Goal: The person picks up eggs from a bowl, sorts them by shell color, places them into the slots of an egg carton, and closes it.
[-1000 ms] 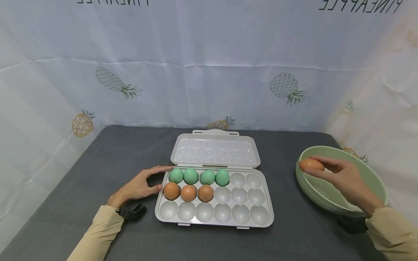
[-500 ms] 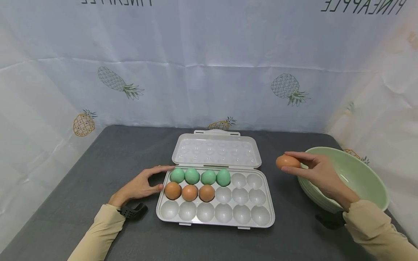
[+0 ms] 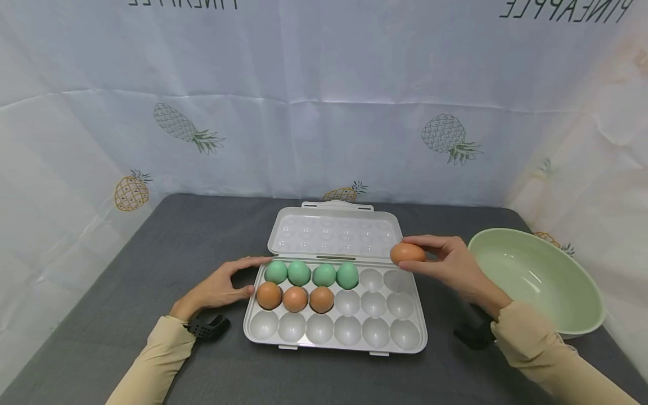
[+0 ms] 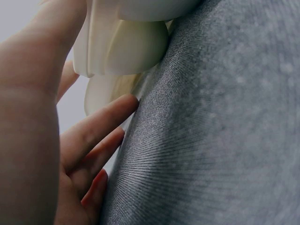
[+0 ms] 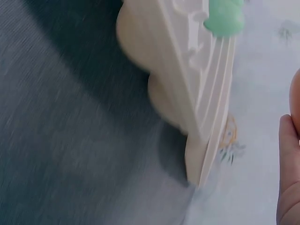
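Right hand (image 3: 450, 264) pinches a brown egg (image 3: 407, 253) between thumb and fingertips, hovering over the far right corner of the egg tray (image 3: 415, 337). Best lowered gently, blunt end settled into a cup before the fingers let go. Left hand (image 3: 217, 287) lies relaxed, fingers extended, against the tray's left edge on the worktop (image 3: 152, 253). A green bowl (image 3: 582, 315) sits far right.

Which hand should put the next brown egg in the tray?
Probably the right hand. It already pinches a brown egg above the back right corner of the egg tray, close to its vacant cups. The left hand rests at the tray's left edge and holds no egg.
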### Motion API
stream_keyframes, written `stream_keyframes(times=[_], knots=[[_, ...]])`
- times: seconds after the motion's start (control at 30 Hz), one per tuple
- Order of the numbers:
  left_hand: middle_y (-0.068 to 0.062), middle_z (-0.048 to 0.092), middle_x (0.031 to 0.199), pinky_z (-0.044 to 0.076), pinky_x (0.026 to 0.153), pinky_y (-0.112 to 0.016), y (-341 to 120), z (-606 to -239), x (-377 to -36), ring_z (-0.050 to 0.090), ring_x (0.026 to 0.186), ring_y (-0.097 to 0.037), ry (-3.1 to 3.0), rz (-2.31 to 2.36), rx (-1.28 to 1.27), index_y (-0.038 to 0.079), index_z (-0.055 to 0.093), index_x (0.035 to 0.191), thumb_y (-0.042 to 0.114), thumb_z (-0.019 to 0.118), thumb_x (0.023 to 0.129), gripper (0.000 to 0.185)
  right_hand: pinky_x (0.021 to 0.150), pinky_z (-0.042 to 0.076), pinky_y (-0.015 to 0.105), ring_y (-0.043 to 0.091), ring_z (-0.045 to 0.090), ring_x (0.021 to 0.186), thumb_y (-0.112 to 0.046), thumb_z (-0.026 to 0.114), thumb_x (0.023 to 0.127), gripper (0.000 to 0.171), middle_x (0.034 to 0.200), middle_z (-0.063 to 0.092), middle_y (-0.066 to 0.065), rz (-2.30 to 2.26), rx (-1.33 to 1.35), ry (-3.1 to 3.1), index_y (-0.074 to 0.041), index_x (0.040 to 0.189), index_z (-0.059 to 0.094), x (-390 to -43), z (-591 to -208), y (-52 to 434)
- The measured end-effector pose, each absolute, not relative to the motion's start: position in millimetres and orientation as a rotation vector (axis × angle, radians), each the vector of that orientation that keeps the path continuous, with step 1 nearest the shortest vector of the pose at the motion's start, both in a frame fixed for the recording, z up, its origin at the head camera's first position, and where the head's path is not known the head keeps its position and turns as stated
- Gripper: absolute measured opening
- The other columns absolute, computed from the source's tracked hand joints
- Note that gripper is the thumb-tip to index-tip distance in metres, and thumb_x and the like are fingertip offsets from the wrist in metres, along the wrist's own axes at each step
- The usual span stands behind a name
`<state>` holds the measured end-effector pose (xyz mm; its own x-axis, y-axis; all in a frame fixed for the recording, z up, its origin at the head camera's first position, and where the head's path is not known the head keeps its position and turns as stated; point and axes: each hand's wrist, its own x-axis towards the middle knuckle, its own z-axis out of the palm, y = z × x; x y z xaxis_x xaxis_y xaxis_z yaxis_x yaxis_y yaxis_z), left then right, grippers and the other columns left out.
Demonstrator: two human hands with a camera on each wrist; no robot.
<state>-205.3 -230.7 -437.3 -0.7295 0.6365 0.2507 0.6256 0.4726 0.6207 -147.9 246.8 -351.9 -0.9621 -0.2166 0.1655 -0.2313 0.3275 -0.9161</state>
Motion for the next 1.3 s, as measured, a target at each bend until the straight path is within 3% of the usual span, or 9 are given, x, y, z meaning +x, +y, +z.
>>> stream_keyframes(times=[0.3,0.57,0.73,0.87,1.0,1.3], knots=[[-0.002,0.058,0.151,0.046,0.115,-0.05,-228.6,-437.1,-205.2,0.049,0.144,-0.014,2.681,1.12,1.137,0.027,0.055,0.148,0.04,0.076,0.092,0.062,0.083,0.063,0.026,0.005,0.072,0.101,-0.004,0.085,0.081,0.052,0.117,0.073,-0.015,1.855,0.549,-2.53,0.002,0.129,0.068,-155.3,-355.1,215.5],[-0.004,0.058,0.151,0.043,0.112,-0.066,-226.5,-436.5,-205.7,0.05,0.143,-0.036,2.66,1.136,1.121,0.028,0.056,0.148,0.043,0.076,0.092,0.061,0.088,0.062,0.027,0.006,0.069,0.107,-0.004,0.085,0.081,0.055,0.128,0.068,0.007,1.871,0.646,-2.513,-0.003,0.133,0.068,-154.7,-358.4,187.3],[-0.003,0.058,0.151,0.045,0.112,-0.062,-224.9,-435.7,-206.3,0.05,0.144,-0.027,2.659,1.129,1.131,0.028,0.055,0.148,0.042,0.076,0.092,0.061,0.089,0.061,0.026,0.007,0.066,0.106,-0.007,0.083,0.084,0.05,0.127,0.065,0.012,1.814,0.723,-2.538,-0.005,0.132,0.069,-149.1,-363.7,172.7],[-0.003,0.058,0.151,0.046,0.112,-0.06,-224.2,-434.4,-206.6,0.05,0.143,-0.02,2.654,1.139,1.137,0.028,0.055,0.148,0.041,0.077,0.092,0.062,0.092,0.061,0.025,0.005,0.064,0.108,-0.007,0.08,0.088,0.045,0.128,0.065,0.014,1.77,0.827,-2.531,-0.001,0.131,0.068,-142.2,-368.8,165.4],[-0.003,0.058,0.151,0.046,0.111,-0.06,-225.5,-433.6,-206.3,0.05,0.143,-0.019,2.658,1.138,1.133,0.028,0.055,0.148,0.042,0.076,0.092,0.061,0.085,0.061,0.021,0.002,0.061,0.103,-0.006,0.076,0.092,0.044,0.119,0.064,0.015,1.678,0.868,-2.526,0.0,0.134,0.066,-135.9,-370.4,161.5],[-0.003,0.059,0.15,0.047,0.113,-0.05,-230.6,-435.9,-205.2,0.05,0.142,-0.014,2.692,1.117,1.14,0.027,0.056,0.148,0.039,0.078,0.091,0.062,0.087,0.063,0.026,0.006,0.07,0.1,-0.013,0.083,0.086,0.032,0.112,0.072,0.013,1.611,0.737,-2.572,-0.001,0.115,0.075,-124.9,-378.2,152.7]])
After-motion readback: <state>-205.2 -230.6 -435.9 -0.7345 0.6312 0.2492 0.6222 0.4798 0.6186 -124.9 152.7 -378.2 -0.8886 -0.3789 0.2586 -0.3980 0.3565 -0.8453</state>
